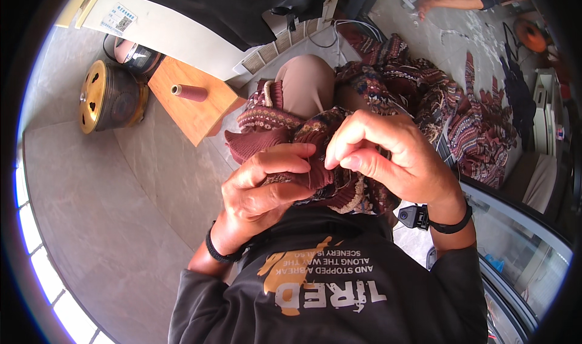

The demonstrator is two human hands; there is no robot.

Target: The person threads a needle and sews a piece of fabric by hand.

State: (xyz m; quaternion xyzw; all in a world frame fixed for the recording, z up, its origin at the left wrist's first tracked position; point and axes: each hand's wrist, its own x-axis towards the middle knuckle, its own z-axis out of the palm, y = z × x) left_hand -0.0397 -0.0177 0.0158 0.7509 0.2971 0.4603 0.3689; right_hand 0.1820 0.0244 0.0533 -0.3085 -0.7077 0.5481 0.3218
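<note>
Over my lap lies a patterned knit garment point(268, 121) with maroon ribbed edges, cream bands and loose yarn ends. My left hand point(268, 180) is above its ribbed part, thumb and fingers apart. A fine thread point(309, 173) runs between those fingertips, looking held there. Just to the right, my right hand point(386, 150) is bent, with thumb and index tips close together. Anything pinched in it is too small to make out. The garment's folds beneath both hands are partly hidden.
A maroon thread cone point(191, 93) lies on a wooden stool point(195, 82) beside a brass-coloured drum point(111, 97). More patterned knits point(477, 130) are heaped to the right. A glass-sided case point(518, 235) stands near my right elbow. Another person's arm point(454, 2) shows at top right.
</note>
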